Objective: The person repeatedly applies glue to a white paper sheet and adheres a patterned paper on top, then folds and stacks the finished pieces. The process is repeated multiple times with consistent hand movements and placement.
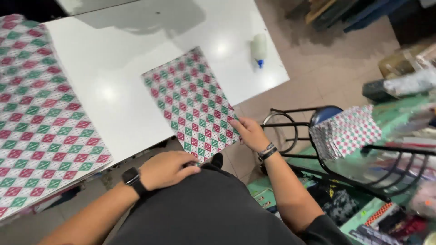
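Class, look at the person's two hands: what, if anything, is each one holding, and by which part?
The right hand grips the patterned paper sheet at its near right corner, where it overhangs the white table. The left hand rests at the sheet's near edge; whether it grips is unclear.

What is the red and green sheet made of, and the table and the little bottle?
The sheet looks like thin printed paper, flat with crisp edges, held at its corner by the right hand. The table seems a glossy white laminate or coated board: lamps glare off it. The bottle looks like soft whitish plastic with a blue tip, though it is too blurred to be sure.
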